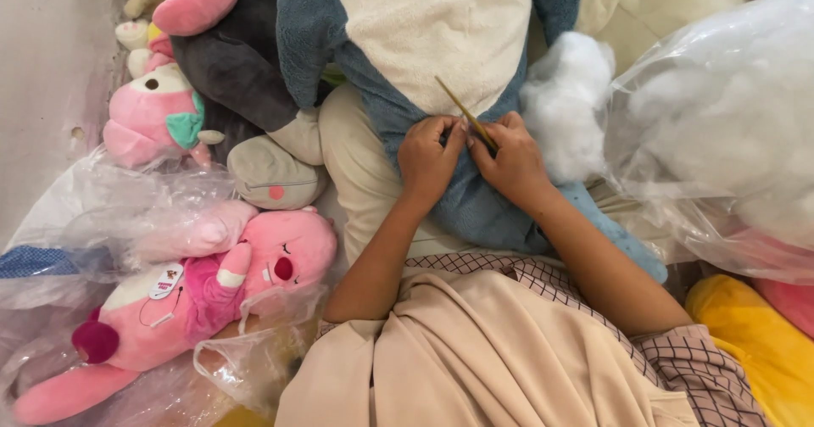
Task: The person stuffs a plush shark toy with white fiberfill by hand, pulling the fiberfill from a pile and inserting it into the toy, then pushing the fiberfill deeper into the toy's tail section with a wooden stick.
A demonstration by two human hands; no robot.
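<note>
Toy: big blue-and-cream plush toy (424,45) lies across the lap, from centre toward 12 o'clock.
Left hand (428,157): fingers pinched shut on the toy's blue fabric.
Right hand (511,160): fingers closed around a thin yellow stick (462,111), slanting toward 11 o'clock.
Stuffing: white stuffing clump (564,105) at 3 o'clock of the hands.
Neighbour: pink plush rabbit (203,295) in clear plastic, 8 o'clock.

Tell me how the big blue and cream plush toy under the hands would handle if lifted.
The blue and cream plush toy is probably floppy: its body drapes over the lap. Likely light for its bulk, given the loose white stuffing beside it. The fuzzy fabric should grip, not slip.
</note>
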